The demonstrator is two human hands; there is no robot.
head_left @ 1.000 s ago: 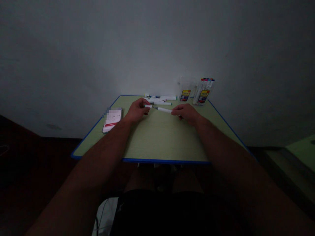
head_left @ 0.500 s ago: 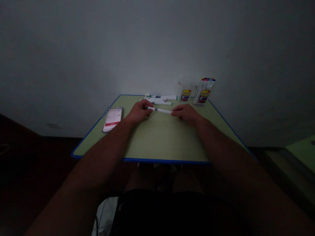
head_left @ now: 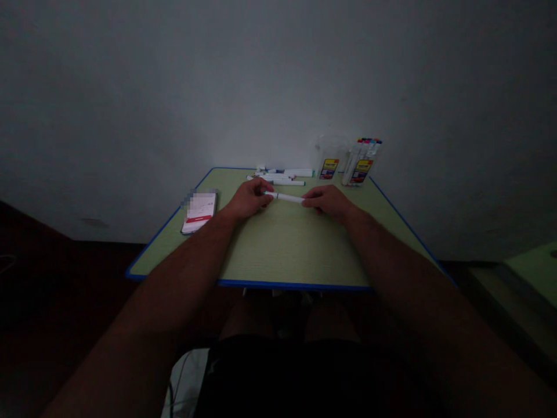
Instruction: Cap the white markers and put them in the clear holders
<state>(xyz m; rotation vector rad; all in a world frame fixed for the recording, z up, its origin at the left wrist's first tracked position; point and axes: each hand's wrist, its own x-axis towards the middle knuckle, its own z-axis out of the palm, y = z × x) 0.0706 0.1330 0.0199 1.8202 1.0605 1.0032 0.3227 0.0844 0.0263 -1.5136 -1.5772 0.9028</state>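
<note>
A white marker (head_left: 290, 198) lies crosswise between my two hands, a little above the table. My left hand (head_left: 251, 198) pinches its capped left end, where a bit of green shows by the fingertips. A thin dark line marks where the cap meets the barrel. Thumb and fingers of my right hand (head_left: 327, 201) are closed on the marker's other end. Just behind my left hand, several loose white markers (head_left: 289, 183) lie in a pile, some with green ends.
Against the wall at the back right stand a clear plastic case (head_left: 329, 152) and a second case holding upright markers with coloured caps (head_left: 362, 162). A phone (head_left: 199, 213) with its screen lit lies on the left. The table (head_left: 287, 255) has a blue edge.
The grey gap between the cap and the barrel has narrowed to a thin line. My left hand has shifted slightly right and down, while my right hand stays nearly still.
</note>
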